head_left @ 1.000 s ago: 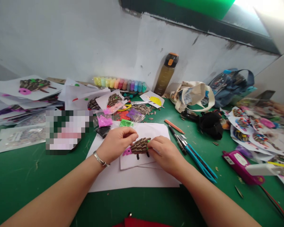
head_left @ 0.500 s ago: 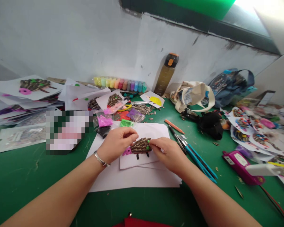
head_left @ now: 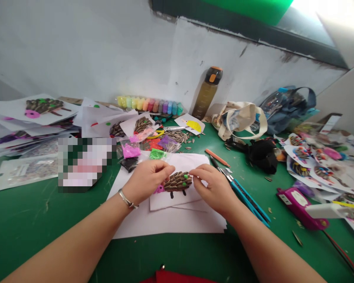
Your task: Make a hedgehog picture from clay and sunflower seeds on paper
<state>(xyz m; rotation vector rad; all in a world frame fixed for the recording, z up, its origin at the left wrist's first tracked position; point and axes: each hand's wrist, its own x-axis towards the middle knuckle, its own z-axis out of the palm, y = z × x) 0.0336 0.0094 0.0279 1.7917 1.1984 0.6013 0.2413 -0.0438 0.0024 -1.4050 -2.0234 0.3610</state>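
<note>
A hedgehog picture (head_left: 178, 182) made of striped sunflower seeds, with a pink clay face, green dots and black legs, lies on a white card (head_left: 161, 203) over larger white sheets (head_left: 135, 224). My left hand (head_left: 152, 179), wearing a silver bracelet, hovers at its upper left, partly covering the face; thumb and index finger are pinched together. My right hand (head_left: 211, 184) is just right of the seeds, its fingertips pinched as well. Whatever either pinch holds is too small or hidden to make out. A bag of green clay (head_left: 157, 153) lies just beyond the sheets.
Behind are loose sunflower seeds (head_left: 179, 136), bags of pink clay (head_left: 131, 151) and a water bottle (head_left: 208, 92). An orange pencil (head_left: 217, 157) and blue tweezers (head_left: 250, 202) lie at right, near a magenta glue gun (head_left: 302, 206). Finished pictures (head_left: 44, 105) are stacked at left.
My right hand has drawn back slightly to the right and up from the hedgehog, uncovering the green dots and seeds at its right end. The left hand has barely shifted.
</note>
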